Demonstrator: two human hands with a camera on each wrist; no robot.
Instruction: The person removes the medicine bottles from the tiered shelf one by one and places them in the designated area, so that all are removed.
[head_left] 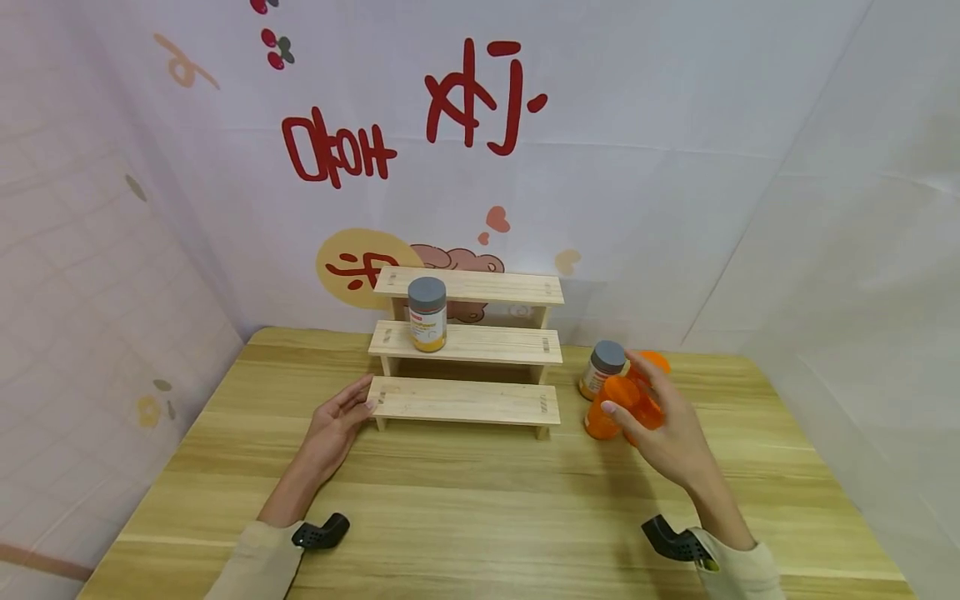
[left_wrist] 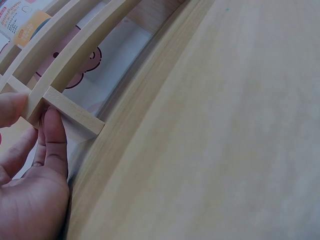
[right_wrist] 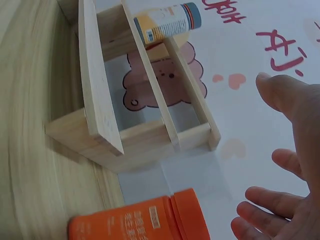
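A stepped wooden shelf [head_left: 465, 400] with three tiers stands on the table. My left hand [head_left: 330, 433] pinches the left end of its lowest board, thumb above and fingers beneath, as the left wrist view shows. On the middle tier stands a grey-capped supplement bottle [head_left: 427, 315], with a yellow and white label. To the shelf's right, my right hand [head_left: 671, 433] hovers with fingers spread over a group of orange bottles [head_left: 602, 422]. In the right wrist view, a gap separates that hand [right_wrist: 305, 125] from an orange bottle [right_wrist: 130, 220] with white lettering.
Beside the orange bottles, a second grey-capped bottle [head_left: 606, 362] stands on the wooden table [head_left: 465, 517]. A white printed cloth wall [head_left: 637, 125] rises behind the shelf, and more pale cloth hangs at both sides.
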